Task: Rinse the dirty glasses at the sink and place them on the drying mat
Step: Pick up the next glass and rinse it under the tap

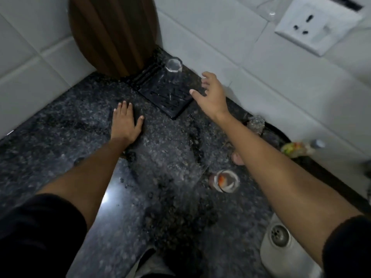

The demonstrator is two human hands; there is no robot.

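clean glass (pixel 173 66) inverted on drying mat (pixel 160 95), far corner | dirty glass (pixel 225 180) on counter near sink (pixel 281 243) | left hand (pixel 125 122) flat on counter, right hand (pixel 212 93) spread beside mat, both empty | glass likely wet, slippery, brittle: grip mid-wall

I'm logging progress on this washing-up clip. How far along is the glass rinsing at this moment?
Done: one clear glass stands on the black drying mat by the wall. In hand: nothing; the right hand hovers open at the mat's edge, and the left hand rests flat on the counter. Left: a glass with orange residue waits on the counter near the sink.
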